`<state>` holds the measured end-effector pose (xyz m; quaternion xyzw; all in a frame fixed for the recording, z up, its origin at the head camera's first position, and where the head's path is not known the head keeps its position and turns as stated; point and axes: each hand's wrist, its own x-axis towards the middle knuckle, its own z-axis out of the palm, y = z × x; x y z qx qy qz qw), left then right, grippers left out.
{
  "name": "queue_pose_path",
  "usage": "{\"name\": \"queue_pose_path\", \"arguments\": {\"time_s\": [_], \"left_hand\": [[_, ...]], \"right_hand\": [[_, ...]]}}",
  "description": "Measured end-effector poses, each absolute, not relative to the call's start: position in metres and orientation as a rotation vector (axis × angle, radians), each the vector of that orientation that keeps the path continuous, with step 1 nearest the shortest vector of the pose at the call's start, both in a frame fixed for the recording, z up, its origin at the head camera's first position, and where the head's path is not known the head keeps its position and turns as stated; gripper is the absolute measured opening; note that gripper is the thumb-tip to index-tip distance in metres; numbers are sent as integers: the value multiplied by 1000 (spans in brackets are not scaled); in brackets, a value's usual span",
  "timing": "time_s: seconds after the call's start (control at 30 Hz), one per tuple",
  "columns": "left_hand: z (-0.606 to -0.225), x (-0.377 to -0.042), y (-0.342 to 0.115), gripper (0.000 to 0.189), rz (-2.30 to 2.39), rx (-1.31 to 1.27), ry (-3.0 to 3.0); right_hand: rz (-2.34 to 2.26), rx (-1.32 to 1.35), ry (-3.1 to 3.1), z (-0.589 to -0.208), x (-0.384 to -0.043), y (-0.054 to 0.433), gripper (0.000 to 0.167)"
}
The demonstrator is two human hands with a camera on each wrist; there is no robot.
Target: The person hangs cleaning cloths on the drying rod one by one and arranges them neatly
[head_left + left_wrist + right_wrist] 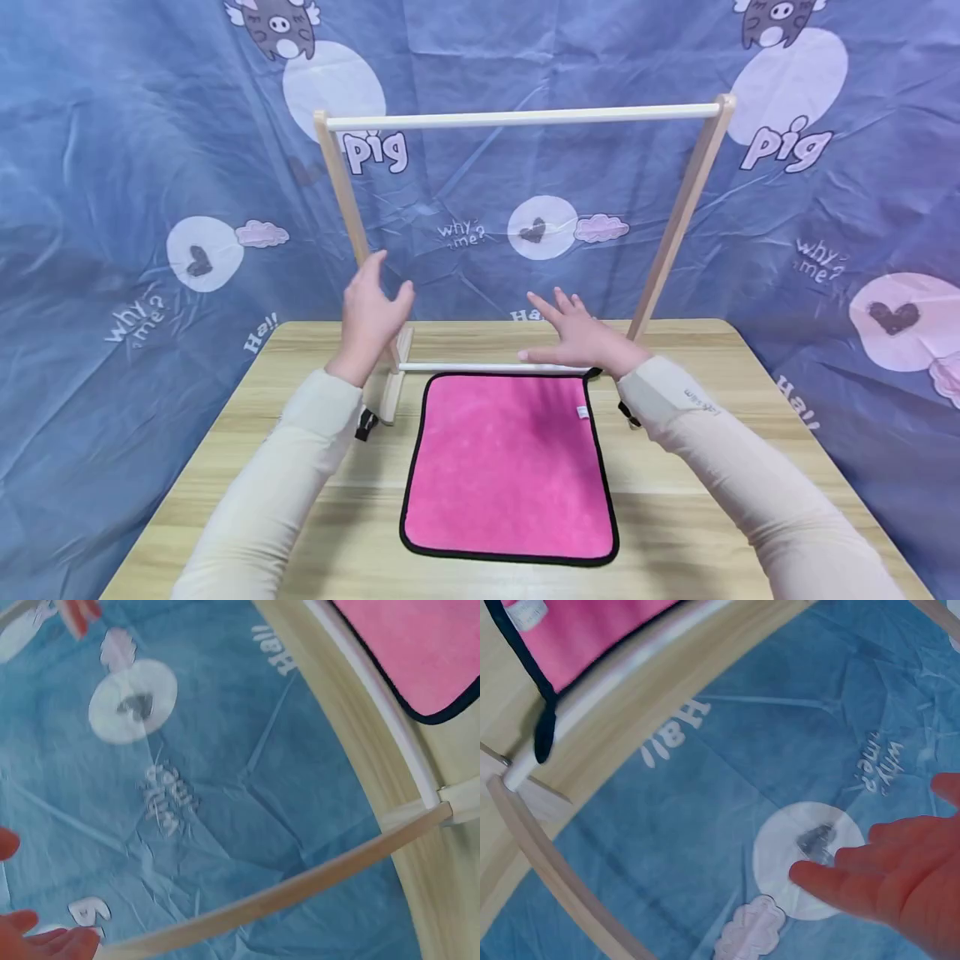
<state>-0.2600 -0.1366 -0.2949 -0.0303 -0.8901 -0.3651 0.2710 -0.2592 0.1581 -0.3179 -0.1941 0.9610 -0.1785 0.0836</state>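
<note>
On worktop, pink cloth lies flat before rack; left hand, thumb and fingers wide apart, near left post; right hand spread wide; both empty.

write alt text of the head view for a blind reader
A person's left hand and right hand hover, empty, near a wooden rack on a table. A black-edged pink cloth lies flat in front; a blue patterned sheet hangs behind.
</note>
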Motion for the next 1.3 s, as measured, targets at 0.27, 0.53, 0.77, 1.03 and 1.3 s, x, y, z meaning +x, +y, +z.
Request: {"name": "queue_pose_path", "arguments": {"time_s": [0.27,0.53,0.77,1.03,1.3], "left_hand": [[-291,-271,-155,55,-1273,99,-2053],[-292,-283,-154,56,-1539,212,-1949],[-296,-293,-150,49,-1721,223,-1805],[-303,-301,-147,39,-1757,241,-1718],[-302,-307,-144,31,-1755,278,-1698]], "right_hand": [[-766,-806,2836,-346,-254,154,99],[-895,-891,2797,-379,-246,147,97],[-975,-904,2734,-412,-239,138,95],[-978,-830,2701,-446,-232,136,96],[-985,-798,2714,-461,-232,137,97]]}}
